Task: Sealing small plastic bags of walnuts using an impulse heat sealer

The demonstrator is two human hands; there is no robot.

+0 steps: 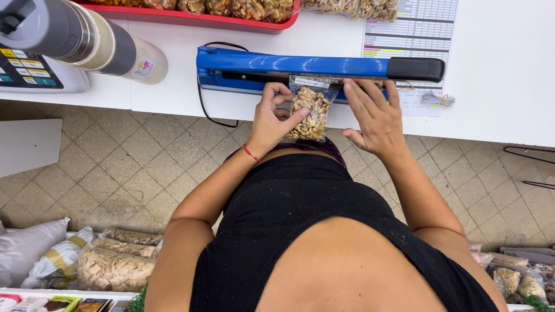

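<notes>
At frame centre your left hand pinches a clear, lumpy nut bag under the blue sealer bar, your right hand lying open, flat on the white worktop.

The blue heat sealer lies across the white bench, its arm down on the top of a clear bag of nuts, so nothing passes under the arm there. Left of the sealer a black cord loops over the bench edge, then bare bench reaches a lying cylinder. Behind the sealer stand a red tray and a printed sheet. Right of the sealer the bench is open. In front of it, beyond the bench edge, tiled floor lies open below.
</notes>
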